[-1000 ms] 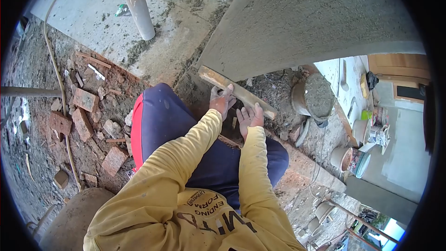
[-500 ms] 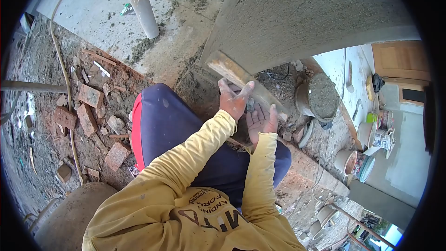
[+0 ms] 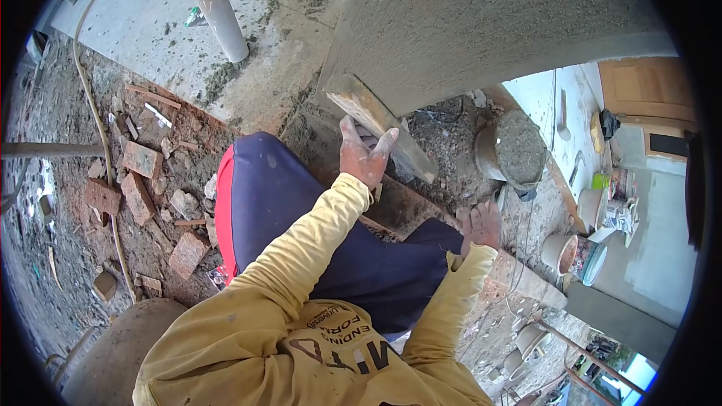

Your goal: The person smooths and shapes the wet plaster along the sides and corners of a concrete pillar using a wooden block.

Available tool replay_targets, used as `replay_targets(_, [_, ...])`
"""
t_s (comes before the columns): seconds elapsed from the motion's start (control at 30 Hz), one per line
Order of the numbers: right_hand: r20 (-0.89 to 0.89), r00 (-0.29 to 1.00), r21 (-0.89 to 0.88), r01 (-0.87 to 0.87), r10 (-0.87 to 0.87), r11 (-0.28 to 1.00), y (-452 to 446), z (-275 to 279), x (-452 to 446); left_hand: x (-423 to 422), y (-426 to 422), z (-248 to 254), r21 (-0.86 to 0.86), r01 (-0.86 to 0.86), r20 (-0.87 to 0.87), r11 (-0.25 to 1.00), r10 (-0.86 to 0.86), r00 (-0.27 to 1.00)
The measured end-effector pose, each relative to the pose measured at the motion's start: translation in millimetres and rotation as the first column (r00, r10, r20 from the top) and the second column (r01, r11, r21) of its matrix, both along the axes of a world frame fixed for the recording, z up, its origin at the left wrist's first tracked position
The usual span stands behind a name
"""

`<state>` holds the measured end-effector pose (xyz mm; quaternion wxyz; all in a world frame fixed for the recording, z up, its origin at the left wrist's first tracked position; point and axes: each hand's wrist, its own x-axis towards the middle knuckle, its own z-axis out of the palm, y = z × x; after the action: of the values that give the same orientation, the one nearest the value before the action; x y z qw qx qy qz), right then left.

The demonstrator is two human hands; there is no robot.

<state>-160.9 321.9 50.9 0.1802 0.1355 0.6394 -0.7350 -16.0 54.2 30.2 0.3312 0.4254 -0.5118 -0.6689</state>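
My left hand (image 3: 365, 154) grips a flat, mortar-smeared board (image 3: 383, 126) by its handle side, thumb and fingers around it. The board is tilted, its upper end close to the lower edge of the grey plastered wall (image 3: 481, 30). My right hand (image 3: 481, 227) is apart from the board, beside my right knee, with its fingers spread and nothing seen in it. Just beyond its fingertips stands a bucket (image 3: 487, 152) filled with grey mortar (image 3: 520, 152).
Broken bricks (image 3: 143, 159) and rubble lie at the left, crossed by a hose (image 3: 96, 116). A pole (image 3: 218, 19) stands on the mortar-spattered floor (image 3: 282, 45). More buckets (image 3: 559, 253) are at the right. A rounded container (image 3: 124, 342) sits at the lower left.
My right hand has left the board and moved right and down, towards the knee. My left hand keeps the board, which has shifted slightly left and tilted more steeply.
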Motion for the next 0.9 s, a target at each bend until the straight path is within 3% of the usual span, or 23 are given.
replay_targets(0.07, [-0.098,0.995,-0.013,-0.026,0.025,1.000,14.6,-8.1,-6.4,0.5,-5.2,-11.7,0.005,-0.020,0.025,1.000,0.020,0.999])
replay_targets(0.1, [-0.115,0.991,-0.047,-0.069,0.063,0.996,21.7,-12.9,-5.1,-3.5,-7.4,-50.6,-0.063,-0.053,0.067,0.997,0.057,0.996])
replay_targets(0.13, [-0.132,0.986,-0.083,-0.111,0.100,0.990,26.1,-20.4,-4.9,-0.3,-12.8,-46.8,0.058,-0.082,0.025,0.995,0.081,0.996])
replay_targets(0.27, [-0.010,1.000,-0.158,0.024,-0.026,0.987,30.2,-58.7,-5.6,8.9,-31.6,-52.5,-0.098,-0.145,0.035,0.985,0.149,0.988])
replay_targets(0.37, [-0.056,0.998,-0.109,-0.007,0.000,0.994,10.6,-54.2,-4.2,24.7,-47.8,-0.8,-0.405,-0.063,0.231,0.912,0.168,0.958])
replay_targets(0.47, [-0.031,1.000,-0.148,-0.004,-0.001,0.989,-2.4,-49.2,-5.4,39.7,-72.2,52.8,-0.590,-0.001,0.210,0.807,0.155,0.965])
replay_targets(0.53, [-0.011,0.999,-0.153,0.034,-0.036,0.988,-10.5,-48.8,-6.5,40.4,-79.3,90.0,-0.744,-0.040,0.193,0.667,0.272,0.943])
replay_targets(0.63, [-0.031,0.997,-0.132,0.060,-0.065,0.989,-21.2,-52.2,-6.9,39.8,-77.5,64.6,-0.814,0.017,0.247,0.580,0.320,0.915])
replay_targets(0.7, [-0.073,0.996,-0.121,0.049,-0.058,0.991,-24.3,-56.8,-7.1,41.5,-77.0,25.1,-0.787,0.059,0.306,0.614,0.306,0.902])
replay_targets(0.77, [-0.062,0.996,-0.173,0.045,-0.057,0.984,-26.3,-58.1,-9.9,39.8,-72.7,12.7,-0.688,0.079,0.373,0.721,0.258,0.891])
replay_targets(0.8, [-0.055,0.998,-0.214,0.024,-0.037,0.977,-26.2,-57.7,-10.2,40.5,-71.0,9.0,-0.692,0.088,0.377,0.716,0.254,0.891])
replay_targets(0.87, [-0.047,0.998,-0.260,0.018,-0.032,0.965,-30.1,-54.8,-11.6,39.3,-75.3,-2.9,-0.560,0.221,0.621,0.799,0.228,0.750])
replay_targets(0.9, [-0.017,0.999,-0.268,0.041,-0.047,0.963,-33.6,-51.2,-10.8,36.3,-75.9,2.8,-0.549,0.205,0.622,0.811,0.232,0.748])
